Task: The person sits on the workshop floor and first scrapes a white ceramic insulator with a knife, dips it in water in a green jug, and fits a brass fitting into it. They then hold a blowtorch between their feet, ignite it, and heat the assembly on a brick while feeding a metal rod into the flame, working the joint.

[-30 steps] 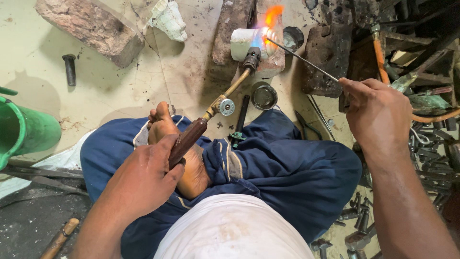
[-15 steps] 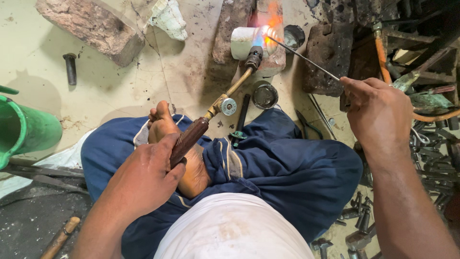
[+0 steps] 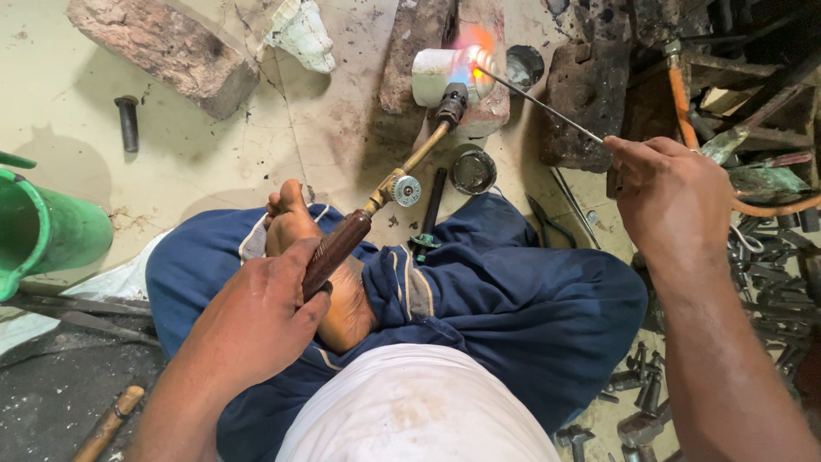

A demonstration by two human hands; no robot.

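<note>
My left hand (image 3: pixel 256 321) grips the dark wooden handle of a brass blowtorch (image 3: pixel 389 192), which points up and away from me. Its flame (image 3: pixel 475 51) plays on the end of a short white metal pipe piece (image 3: pixel 440 75) lying on a brick (image 3: pixel 479 60). My right hand (image 3: pixel 671 201) pinches a thin metal rod (image 3: pixel 539 103) whose tip reaches into the flame at the pipe's end. I sit cross-legged in blue trousers, one bare foot (image 3: pixel 295 227) beside the torch handle.
A green bucket (image 3: pixel 47 231) stands at the left. A large brick (image 3: pixel 167 51) and a bolt (image 3: pixel 128 120) lie on the floor at the back left. A small round tin (image 3: pixel 473 171) sits near the torch valve. Orange hose (image 3: pixel 684 94) and scrap metal fittings crowd the right.
The flame has shrunk and shifted lower onto the pipe's end. Both hands hold nearly the same positions, with the rod tip still in the flame.
</note>
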